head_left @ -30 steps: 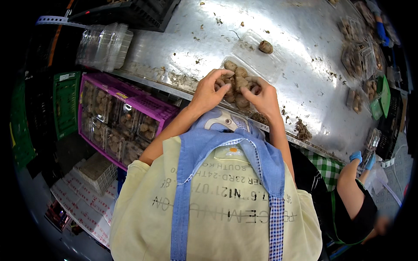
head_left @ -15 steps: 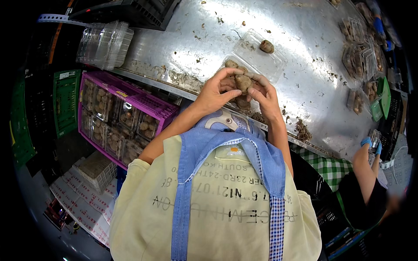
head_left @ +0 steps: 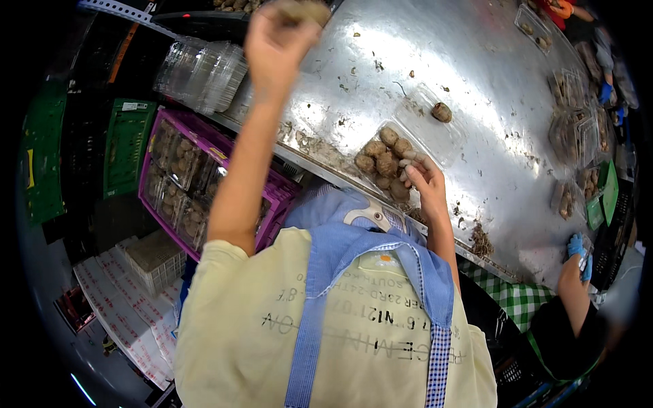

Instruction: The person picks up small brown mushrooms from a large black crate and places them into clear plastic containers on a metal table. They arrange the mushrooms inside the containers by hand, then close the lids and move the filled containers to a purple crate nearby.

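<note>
The clear clamshell tray (head_left: pixel 408 146) of brown round pieces (head_left: pixel 382 163) lies at the near edge of the steel bench (head_left: pixel 490 81), its open lid to the far right holding one piece (head_left: pixel 441 112). The right hand (head_left: pixel 423 178) rests on the tray's near right rim, fingers loosely curled on the pieces. The left hand (head_left: pixel 275 37) is raised far left — closed on one brown piece (head_left: pixel 299 10). Bare, crumb-strewn steel spreads beyond; a purple crate (head_left: pixel 197 177) sits below the bench edge.
</note>
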`<state>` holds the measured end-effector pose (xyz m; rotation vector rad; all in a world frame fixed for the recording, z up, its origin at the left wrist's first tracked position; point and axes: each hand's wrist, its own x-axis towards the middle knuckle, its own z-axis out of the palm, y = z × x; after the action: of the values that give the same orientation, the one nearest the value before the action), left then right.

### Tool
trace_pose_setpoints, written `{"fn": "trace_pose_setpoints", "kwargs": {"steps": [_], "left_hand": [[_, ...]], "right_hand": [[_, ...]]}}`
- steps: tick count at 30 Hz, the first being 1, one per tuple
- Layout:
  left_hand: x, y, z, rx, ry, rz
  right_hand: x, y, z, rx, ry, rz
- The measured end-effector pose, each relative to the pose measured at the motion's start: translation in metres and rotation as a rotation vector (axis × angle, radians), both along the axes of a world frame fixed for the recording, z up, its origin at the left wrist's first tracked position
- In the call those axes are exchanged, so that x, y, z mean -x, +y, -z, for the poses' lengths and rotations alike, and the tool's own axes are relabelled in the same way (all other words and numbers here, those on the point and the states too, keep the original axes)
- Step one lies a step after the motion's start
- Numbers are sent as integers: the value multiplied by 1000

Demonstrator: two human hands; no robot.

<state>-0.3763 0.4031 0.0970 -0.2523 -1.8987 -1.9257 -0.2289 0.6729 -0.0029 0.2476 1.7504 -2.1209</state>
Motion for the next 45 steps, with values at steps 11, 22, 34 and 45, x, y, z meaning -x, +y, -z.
{"fn": "trace_pose_setpoints", "kwargs": {"steps": [11,22,34,45], "left_hand": [[-47,29,29,716,-3,173],[-103,83,108,1021,-85,692],[-118,89,92,-653,-886,774],[-128,95,107,-506,-1026,571]], "right_hand": [[-3,16,9,-115,-26,103],[-3,16,17,-141,-4,93],[-3,11,14,-88,8,108],[-8,-9,-2,-2,184,97]]}}
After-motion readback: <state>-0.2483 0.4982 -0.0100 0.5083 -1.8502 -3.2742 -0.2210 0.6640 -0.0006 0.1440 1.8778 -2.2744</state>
